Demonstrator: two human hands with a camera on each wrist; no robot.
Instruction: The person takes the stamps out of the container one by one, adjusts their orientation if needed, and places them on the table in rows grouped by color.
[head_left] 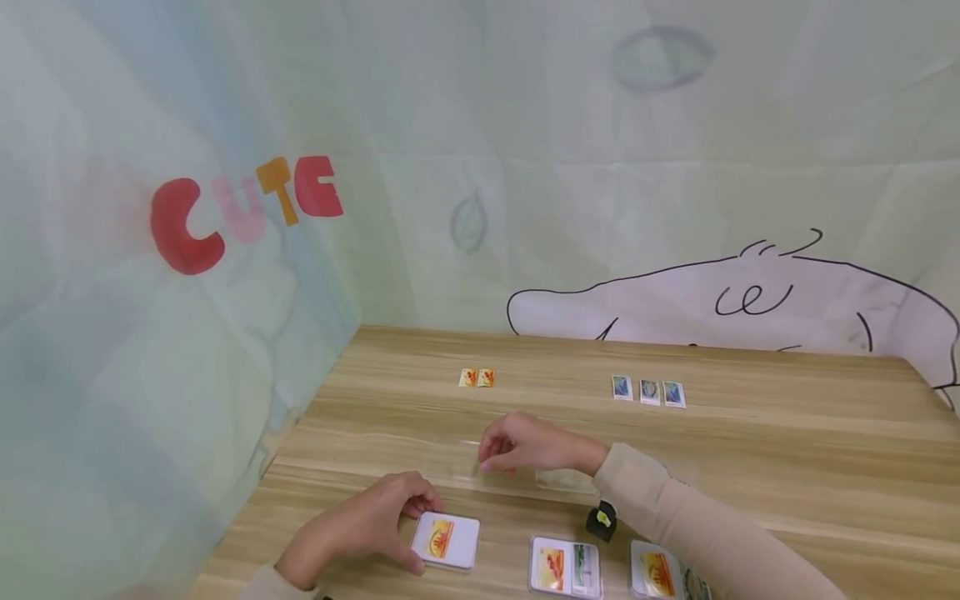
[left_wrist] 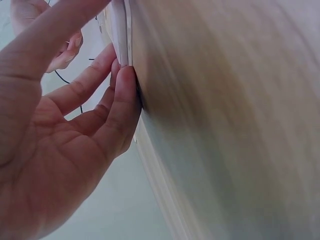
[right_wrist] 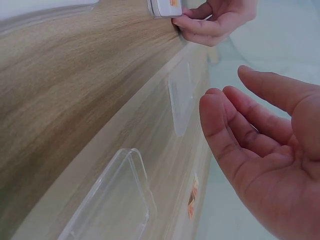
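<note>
In the head view my left hand holds a flat white stamp case by its edges, fingers at the far side and thumb at the near side. An orange-and-yellow stamp shows on the case. The left wrist view has my left fingertips on the thin edge of the case. My right hand hovers beside a clear plastic cover, fingers loosely bent. Nothing shows between its fingers in the right wrist view, where the cover lies apart from the hand.
Another clear cover lies under the right forearm. Two filled stamp cases rest at the front, near a small black holder. Farther back lie two orange stamps and three blue-green stamps. Printed curtains border the table.
</note>
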